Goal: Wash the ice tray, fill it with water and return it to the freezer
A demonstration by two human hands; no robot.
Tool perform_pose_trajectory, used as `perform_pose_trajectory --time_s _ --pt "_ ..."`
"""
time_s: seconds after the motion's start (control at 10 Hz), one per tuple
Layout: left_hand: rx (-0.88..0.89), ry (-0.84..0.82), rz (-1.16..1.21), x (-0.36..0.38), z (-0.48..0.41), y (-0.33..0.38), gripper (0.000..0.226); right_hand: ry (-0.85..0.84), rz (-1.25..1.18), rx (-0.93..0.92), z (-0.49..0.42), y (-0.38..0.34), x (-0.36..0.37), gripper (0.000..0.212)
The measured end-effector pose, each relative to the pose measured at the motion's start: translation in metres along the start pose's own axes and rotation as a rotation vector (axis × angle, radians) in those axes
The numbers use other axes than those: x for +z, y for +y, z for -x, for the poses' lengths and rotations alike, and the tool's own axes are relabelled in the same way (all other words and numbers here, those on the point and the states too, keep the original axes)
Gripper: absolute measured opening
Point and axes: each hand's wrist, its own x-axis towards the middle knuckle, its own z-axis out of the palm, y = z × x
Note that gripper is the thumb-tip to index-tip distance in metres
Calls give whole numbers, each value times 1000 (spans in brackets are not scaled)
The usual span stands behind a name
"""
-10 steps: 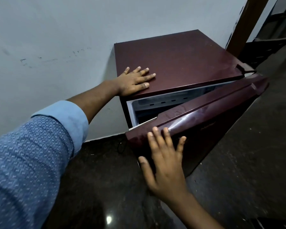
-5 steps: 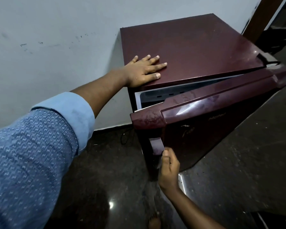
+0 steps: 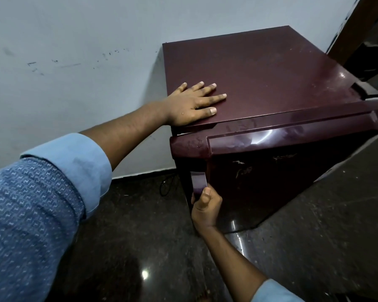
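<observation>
A small maroon fridge [image 3: 260, 68] stands against the pale wall, seen from above. Its door [image 3: 282, 171] is closed against the body. My left hand [image 3: 194, 105] rests flat on the near left corner of the fridge top, fingers straight and spread. My right hand [image 3: 205, 207] grips the vertical door handle [image 3: 198, 182] at the door's left edge, fingers curled round it and thumb pointing up. The ice tray is not in view.
A pale wall [image 3: 74, 62] with scuff marks runs behind and left of the fridge. The floor [image 3: 129, 236] is dark polished stone. A black cable [image 3: 164, 188] lies by the skirting. A brown wooden frame [image 3: 356, 25] and dark furniture stand at the top right.
The fridge door swung from partly open to closed. My right hand moved from the door's top edge down to the handle and took hold of it. My left hand stayed on top.
</observation>
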Motion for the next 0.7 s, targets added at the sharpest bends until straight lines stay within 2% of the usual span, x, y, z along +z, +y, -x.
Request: perform_pose_trajectory --time_s 0.3,0.4,0.5,0.6,0.7 --pt "2 12 -5 1 2 3 57 20 42 25 -3 6 4 84" --pt "-4 7 -10 1 4 5 57 -30 55 8 -2 2 0 84" --pt "-18 -27 0 -4 5 9 58 -158 95 -8 -2 -3 -11 85" --pt "-58 -64 86 -12 8 16 57 -251 227 -123 -8 -13 -34 73" --pt "-160 -41 300 -20 17 31 58 -290 361 -248 -15 -23 -59 61"
